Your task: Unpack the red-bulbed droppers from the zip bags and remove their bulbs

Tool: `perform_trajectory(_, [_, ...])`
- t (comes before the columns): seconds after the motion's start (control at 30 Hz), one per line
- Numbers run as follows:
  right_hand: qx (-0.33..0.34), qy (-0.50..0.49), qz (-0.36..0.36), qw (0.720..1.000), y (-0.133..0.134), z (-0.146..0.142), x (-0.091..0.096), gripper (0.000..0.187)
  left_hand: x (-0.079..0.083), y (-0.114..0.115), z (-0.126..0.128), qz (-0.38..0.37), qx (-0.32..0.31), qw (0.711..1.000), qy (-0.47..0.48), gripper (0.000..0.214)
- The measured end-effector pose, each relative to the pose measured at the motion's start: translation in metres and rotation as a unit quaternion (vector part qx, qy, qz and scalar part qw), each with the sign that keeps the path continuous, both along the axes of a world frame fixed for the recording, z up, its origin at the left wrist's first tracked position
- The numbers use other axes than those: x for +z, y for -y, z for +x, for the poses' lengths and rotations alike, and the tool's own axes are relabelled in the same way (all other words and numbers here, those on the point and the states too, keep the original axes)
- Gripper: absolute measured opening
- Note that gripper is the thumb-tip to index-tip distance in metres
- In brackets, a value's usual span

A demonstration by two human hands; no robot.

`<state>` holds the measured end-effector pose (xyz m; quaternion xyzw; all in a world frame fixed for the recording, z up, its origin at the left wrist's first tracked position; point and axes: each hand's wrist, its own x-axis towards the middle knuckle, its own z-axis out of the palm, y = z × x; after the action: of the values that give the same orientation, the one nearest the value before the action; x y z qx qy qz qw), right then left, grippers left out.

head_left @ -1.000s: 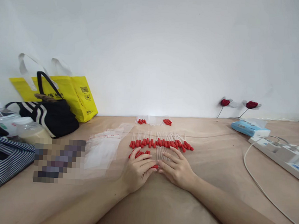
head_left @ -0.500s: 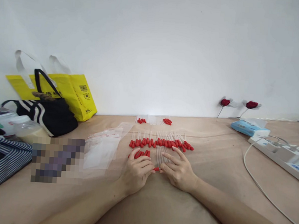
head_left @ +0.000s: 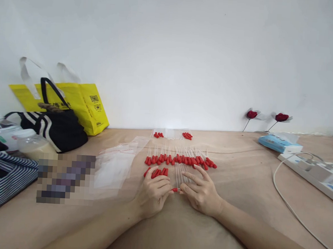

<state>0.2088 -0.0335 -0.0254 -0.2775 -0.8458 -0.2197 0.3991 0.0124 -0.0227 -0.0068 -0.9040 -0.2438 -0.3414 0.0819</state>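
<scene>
My left hand (head_left: 154, 194) is closed, its thumb and fingertips pinching a small red rubber dropper bulb (head_left: 175, 189). From the right, my right hand (head_left: 203, 194) pinches a clear glass dropper tube (head_left: 179, 190), its end meeting the bulb; most of that tube is hidden by the fingers. Between the hands lie several bare glass tubes (head_left: 178, 173) side by side. Loose red bulbs (head_left: 160, 172) are just beyond my left fingers. Behind them stretches a row of droppers (head_left: 188, 160), red bulbs toward me and thin tips toward the wall.
Near the wall, a clear bag (head_left: 170, 133) lies between two small piles of red bulbs. Flat plastic bags (head_left: 115, 162) are on the left, beyond them a black bag (head_left: 70, 131) and yellow bag (head_left: 99, 116). A tissue pack (head_left: 279, 143) and power strip (head_left: 316, 173) with a cable sit right.
The whole view has shifted slightly. Both hands keep their pinch on the bulb and tube, which stay end to end in about the same place.
</scene>
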Motion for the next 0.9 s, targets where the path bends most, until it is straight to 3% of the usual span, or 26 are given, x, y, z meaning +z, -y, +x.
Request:
perform_trajectory(0.4, [-0.003, -0.007, 0.001, 1.000, 0.001, 0.001, 0.004, 0.014, -0.001, 0.000, -0.002, -0.015, 0.007, 1.000, 0.003, 0.020])
perform_trajectory(0.57, [-0.058, -0.032, -0.003, 0.998, 0.000, 0.009, 0.005, 0.014, 0.001, -0.001, -0.008, -0.031, 0.029, 0.998, 0.044, 0.017])
perform_trajectory(0.7, [-0.102, -0.042, -0.061, 0.992, -0.003, 0.012, 0.002, 0.018, 0.002, -0.007, -0.012, -0.047, 0.047, 0.994, 0.086, 0.015])
perform_trajectory(0.9, [-0.137, -0.059, -0.151, 0.977, -0.008, 0.016, -0.005, 0.034, 0.002, -0.029, -0.033, -0.089, 0.147, 0.975, 0.137, 0.022])
